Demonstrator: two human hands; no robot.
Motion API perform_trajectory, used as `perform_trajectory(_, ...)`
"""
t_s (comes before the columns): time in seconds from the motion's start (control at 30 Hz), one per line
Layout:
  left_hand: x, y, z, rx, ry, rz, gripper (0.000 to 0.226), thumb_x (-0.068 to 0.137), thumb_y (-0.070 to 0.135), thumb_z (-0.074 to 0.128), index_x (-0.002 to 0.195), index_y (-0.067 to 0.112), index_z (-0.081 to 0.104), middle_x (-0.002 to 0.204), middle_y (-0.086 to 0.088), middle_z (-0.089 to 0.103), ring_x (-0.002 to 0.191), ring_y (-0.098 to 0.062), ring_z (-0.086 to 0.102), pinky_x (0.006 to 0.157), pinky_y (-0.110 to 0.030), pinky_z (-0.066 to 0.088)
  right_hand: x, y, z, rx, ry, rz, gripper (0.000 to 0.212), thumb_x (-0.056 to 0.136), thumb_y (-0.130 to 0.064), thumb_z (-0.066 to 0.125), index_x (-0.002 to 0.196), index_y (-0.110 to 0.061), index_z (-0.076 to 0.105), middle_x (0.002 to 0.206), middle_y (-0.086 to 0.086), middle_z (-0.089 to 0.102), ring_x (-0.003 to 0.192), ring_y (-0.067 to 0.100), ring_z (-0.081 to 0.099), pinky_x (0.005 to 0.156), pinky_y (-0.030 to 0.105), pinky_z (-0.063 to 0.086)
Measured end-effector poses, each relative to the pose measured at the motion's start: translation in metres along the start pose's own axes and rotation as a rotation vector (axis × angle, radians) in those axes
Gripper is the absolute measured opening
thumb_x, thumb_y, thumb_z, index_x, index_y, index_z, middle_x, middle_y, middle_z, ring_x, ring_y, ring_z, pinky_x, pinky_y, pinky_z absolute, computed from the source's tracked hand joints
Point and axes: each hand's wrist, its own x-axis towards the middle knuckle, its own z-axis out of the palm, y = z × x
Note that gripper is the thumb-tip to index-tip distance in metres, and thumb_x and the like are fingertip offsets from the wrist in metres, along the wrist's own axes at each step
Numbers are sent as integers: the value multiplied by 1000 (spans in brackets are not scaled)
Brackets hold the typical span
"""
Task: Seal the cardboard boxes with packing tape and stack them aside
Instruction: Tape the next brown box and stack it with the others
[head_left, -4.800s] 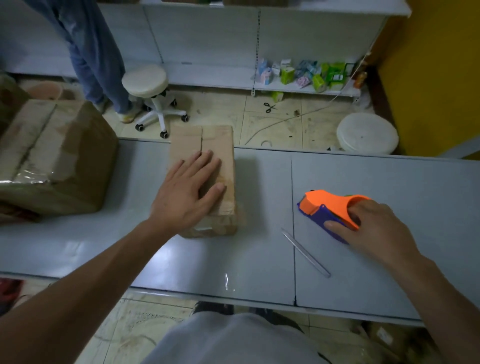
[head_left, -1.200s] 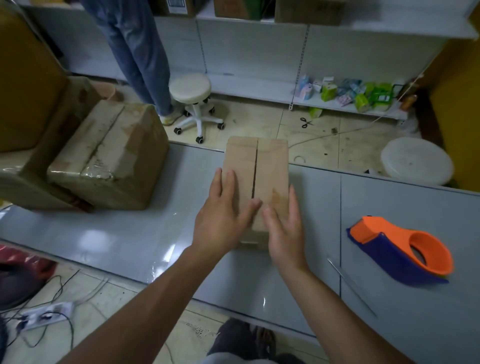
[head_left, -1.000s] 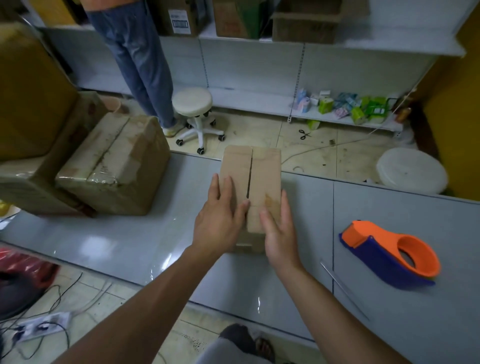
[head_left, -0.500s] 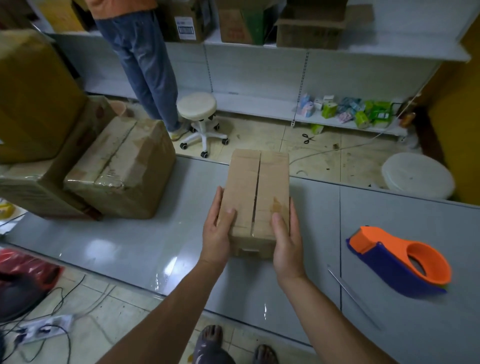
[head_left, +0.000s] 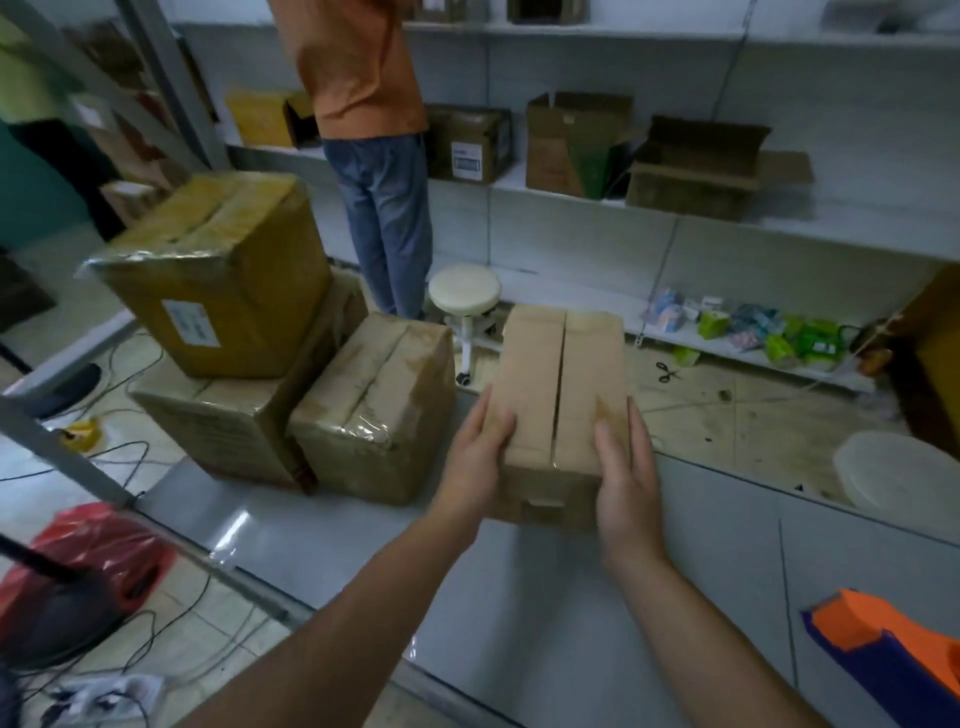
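Note:
A small brown cardboard box (head_left: 561, 395) with a slit between its two top flaps is raised above the grey table (head_left: 571, 613). My left hand (head_left: 475, 462) grips its left near corner, thumb on top. My right hand (head_left: 626, 478) grips its right near corner, thumb on top. The orange and purple tape dispenser (head_left: 883, 654) lies on the table at the lower right edge, away from both hands. A taped box (head_left: 379, 405) sits on the table's left end beside a stack of two larger taped boxes (head_left: 223, 322).
A person in an orange shirt (head_left: 374, 156) stands behind the table at shelves holding open cartons (head_left: 696, 166). A white stool (head_left: 465, 306) and a white lidded bucket (head_left: 904, 478) stand on the floor beyond. Cables and a red bag (head_left: 88, 561) lie at the left.
Both hands moved from the box's top to its sides and lifted it off the table. My view tilted up and left, pushing the tape dispenser to the lower right edge.

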Motion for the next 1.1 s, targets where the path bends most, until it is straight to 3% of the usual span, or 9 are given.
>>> perform_trajectory(0.1, 22, 58, -33, 57, 123, 107, 48, 96, 26, 58, 143, 22, 50, 135, 4, 58, 120, -13, 56, 104, -32, 43, 11, -29, 58, 28, -65, -11, 57, 94, -31, 56, 147, -29, 36, 141, -10, 48, 124, 7, 49, 106, 27, 40)
perform_trajectory(0.2, 37, 111, -73, 176, 196, 146, 45, 97, 35, 53, 141, 27, 50, 132, 3, 58, 116, -18, 57, 102, -41, 46, 21, -53, 117, -12, -160, -4, 61, 90, -41, 53, 147, -37, 32, 140, -9, 48, 122, 15, 50, 104, 38, 42)
perform_trajectory(0.3, 42, 148, -108, 265, 211, 219, 39, 100, 36, 48, 137, 26, 52, 120, 3, 60, 103, -14, 57, 81, -33, 48, 27, -68, 169, -71, -235, -40, 65, 84, -52, 49, 145, -40, 31, 140, -4, 50, 120, 20, 51, 102, 48, 45)
perform_trajectory(0.4, 52, 165, -141, 488, 331, 306, 47, 100, 34, 49, 146, 26, 41, 141, 4, 50, 122, -13, 51, 95, -29, 41, 29, -70, 209, -110, -282, -8, 60, 93, -44, 46, 149, -37, 24, 144, -2, 45, 122, 22, 48, 102, 46, 43)
perform_trajectory(0.47, 59, 164, -158, 844, 370, 384, 47, 100, 31, 51, 146, 26, 42, 146, 5, 47, 131, -13, 46, 105, -33, 37, 27, -64, 225, -225, -310, 16, 60, 96, -41, 44, 150, -37, 19, 148, -1, 40, 127, 25, 45, 105, 48, 41)
perform_trajectory(0.6, 79, 162, -165, 1372, 200, 529, 24, 98, 24, 50, 119, 23, 63, 124, 4, 60, 114, -14, 55, 93, -24, 39, 27, -50, 229, -332, -309, 57, 62, 97, -43, 41, 151, -41, 11, 154, -3, 33, 132, 25, 40, 108, 47, 37)
perform_trajectory(0.67, 89, 169, -161, 1508, 147, 496, 18, 96, 24, 51, 108, 22, 63, 109, 2, 61, 102, -16, 57, 89, -30, 47, 32, -53, 224, -360, -306, 90, 62, 97, -44, 43, 151, -40, 14, 153, -3, 34, 132, 25, 41, 107, 46, 38)
perform_trajectory(0.87, 98, 178, -156, 1562, 127, 425, 19, 98, 36, 43, 96, 22, 55, 97, 0, 56, 81, -15, 55, 72, -31, 47, 43, -70, 212, -432, -335, 3, 42, 93, -38, 55, 135, -30, 50, 124, -6, 61, 108, 17, 58, 95, 43, 51)
perform_trajectory(1.1, 97, 182, -168, 1660, 57, 336, 33, 100, 39, 36, 118, 20, 57, 112, -5, 57, 97, -22, 57, 85, -38, 50, 37, -69, 221, -582, -306, -139, 35, 95, -44, 49, 127, -30, 56, 118, -8, 63, 98, 10, 59, 86, 35, 55)
